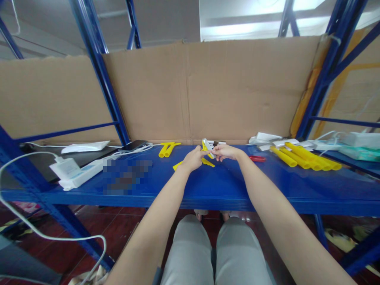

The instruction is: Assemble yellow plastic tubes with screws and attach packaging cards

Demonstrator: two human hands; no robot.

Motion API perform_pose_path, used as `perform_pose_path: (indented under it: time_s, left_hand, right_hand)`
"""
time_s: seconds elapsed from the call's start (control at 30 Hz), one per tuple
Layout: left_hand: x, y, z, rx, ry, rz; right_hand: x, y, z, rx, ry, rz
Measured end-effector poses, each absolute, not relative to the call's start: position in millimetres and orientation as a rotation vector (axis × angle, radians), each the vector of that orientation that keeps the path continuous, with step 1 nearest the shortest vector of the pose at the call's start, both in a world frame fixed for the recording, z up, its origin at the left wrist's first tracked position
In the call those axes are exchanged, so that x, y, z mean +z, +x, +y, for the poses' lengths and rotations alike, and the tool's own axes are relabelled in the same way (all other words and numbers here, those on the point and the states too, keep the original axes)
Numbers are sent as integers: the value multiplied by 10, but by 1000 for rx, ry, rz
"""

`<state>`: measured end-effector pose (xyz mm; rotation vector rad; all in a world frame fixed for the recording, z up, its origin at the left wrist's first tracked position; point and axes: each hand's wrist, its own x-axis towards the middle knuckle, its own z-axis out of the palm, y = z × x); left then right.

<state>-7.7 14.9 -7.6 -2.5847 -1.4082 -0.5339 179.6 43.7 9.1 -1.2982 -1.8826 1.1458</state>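
My left hand [194,159] is closed around a yellow plastic piece, which shows above and below the fingers. A silver-white narrow part [209,148] lies along the yellow piece, between my two hands. My right hand [225,152] pinches at this part's right side with thumb and fingertips. Beside my left wrist lies a flat yellow piece [177,166], partly hidden by the hand. Another yellow tip [208,162] sticks out below the fingers. Just behind my right hand are small black-and-white items [219,143], too small to name.
Yellow T-shaped pieces [169,149] lie left on the blue shelf [213,190]; several yellow tubes [305,157] lie right. A red tool [257,158] is near my right forearm. A white power strip [81,174], phone [135,145] and cables are left. Cardboard [222,91] stands behind.
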Motion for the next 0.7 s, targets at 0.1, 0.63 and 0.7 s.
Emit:
perform_pose_path:
  time_s: [0.1,0.63,0.7]
  left_hand:
    - [-74,-70,145,-523,-2560,-1430]
    - [-59,-91,133,-445,-2485,-1565]
    - [-44,-104,124,-411,-2442,-1628]
  right_hand:
    - [72,1812,466,1118,-1239,-1953]
    - [58,1757,525,762,-1501,-1988]
    - [67,1743,524,664,-1591,-2091]
